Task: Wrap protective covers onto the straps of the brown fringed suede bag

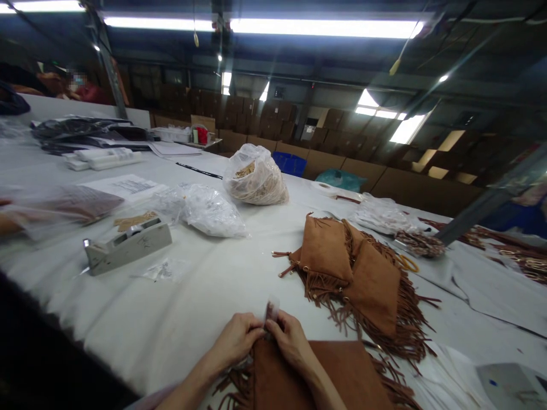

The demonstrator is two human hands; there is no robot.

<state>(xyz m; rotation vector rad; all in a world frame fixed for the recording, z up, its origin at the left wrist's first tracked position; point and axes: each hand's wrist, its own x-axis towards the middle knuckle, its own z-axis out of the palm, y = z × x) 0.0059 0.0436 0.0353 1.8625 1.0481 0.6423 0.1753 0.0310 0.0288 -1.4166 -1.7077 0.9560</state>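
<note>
Both my hands meet at the near edge of the table, on top of a brown suede bag with fringe (350, 378). My left hand (237, 340) and my right hand (289, 341) are pinched together on a small clear plastic piece (270, 310) at the bag's top edge. What the piece wraps is too small to make out. A pile of similar brown fringed bags (354, 270) lies just beyond, to the right.
A grey tape dispenser (128, 246) stands to the left on the white table (205, 285). Clear plastic bags (209, 212) and a full bag of tan pieces (256, 177) sit farther back. Papers and dark items lie at far left. Cardboard boxes line the back. A person sits far left.
</note>
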